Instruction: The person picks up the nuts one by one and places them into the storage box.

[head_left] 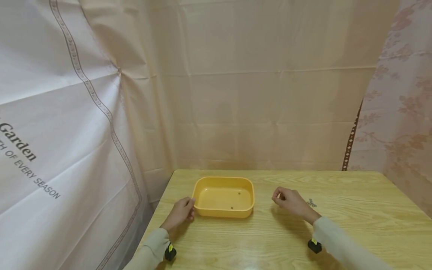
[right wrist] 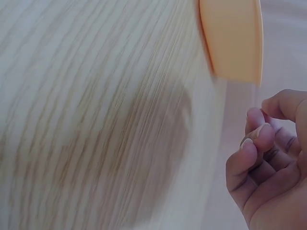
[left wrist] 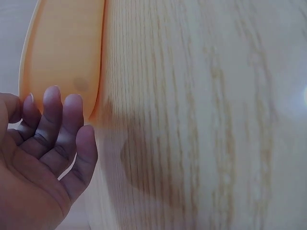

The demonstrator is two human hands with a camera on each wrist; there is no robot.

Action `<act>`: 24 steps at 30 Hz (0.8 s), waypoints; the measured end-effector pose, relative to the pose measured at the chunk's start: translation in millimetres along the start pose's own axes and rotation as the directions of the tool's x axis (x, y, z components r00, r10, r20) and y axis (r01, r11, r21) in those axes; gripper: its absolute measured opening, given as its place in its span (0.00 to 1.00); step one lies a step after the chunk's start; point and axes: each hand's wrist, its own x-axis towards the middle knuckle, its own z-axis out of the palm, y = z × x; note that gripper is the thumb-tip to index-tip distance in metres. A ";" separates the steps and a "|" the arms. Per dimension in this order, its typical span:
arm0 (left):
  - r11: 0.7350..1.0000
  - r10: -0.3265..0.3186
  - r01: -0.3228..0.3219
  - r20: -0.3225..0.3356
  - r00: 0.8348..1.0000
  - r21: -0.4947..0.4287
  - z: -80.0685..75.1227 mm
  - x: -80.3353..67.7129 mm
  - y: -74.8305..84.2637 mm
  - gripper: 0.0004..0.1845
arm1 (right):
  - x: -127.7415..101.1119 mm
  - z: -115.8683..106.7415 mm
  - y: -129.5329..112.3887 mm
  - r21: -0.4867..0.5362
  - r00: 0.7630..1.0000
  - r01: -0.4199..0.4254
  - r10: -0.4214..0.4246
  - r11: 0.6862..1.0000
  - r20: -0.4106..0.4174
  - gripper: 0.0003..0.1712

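The left hand (head_left: 181, 212) rests on the bench (head_left: 337, 232) at the near left corner of the yellow tray (head_left: 223, 215), its fingers (left wrist: 53, 120) loosely bent and lying against the tray's outer wall; it steadies rather than grips, and nothing is closed inside it. The right hand (head_left: 291, 201) is off to the right, well apart from the tray, with its fingers curled inward and thumb against fingertip (right wrist: 256, 139) as though pinching something tiny (whether anything actually sits in that pinch I cannot tell; the wrist view is blurred).

The tray sits flat on the bench toward the back left, open side up, with two small dark specks (head_left: 235, 200) lying on its floor, too small to identify. Just behind the right hand there is a small metallic cluster (head_left: 312, 203) on the wood.

From where I stand, the tray looks like thin moulded plastic: light, fairly stiff, with smooth rounded walls that would slide easily across this wood if nudged. Its rolled rim seems the best place to take hold, thumb on top and fingers beneath. Any small bits would be fiddly, likely needing a fingertip pinch.
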 end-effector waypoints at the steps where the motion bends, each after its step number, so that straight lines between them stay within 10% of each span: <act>1: 1.000 -0.001 0.001 0.000 1.000 0.002 0.3 -0.3 0.3 0.20 | -1.6 -1.8 2.4 -0.008 1.000 -0.004 0.004 1.000 -0.006 0.08; 24: 1.000 -0.003 0.003 0.023 1.000 -0.015 3.2 -1.4 4.0 0.20 | -42.2 -41.4 43.4 -0.070 0.978 -0.187 0.180 0.980 -0.102 0.07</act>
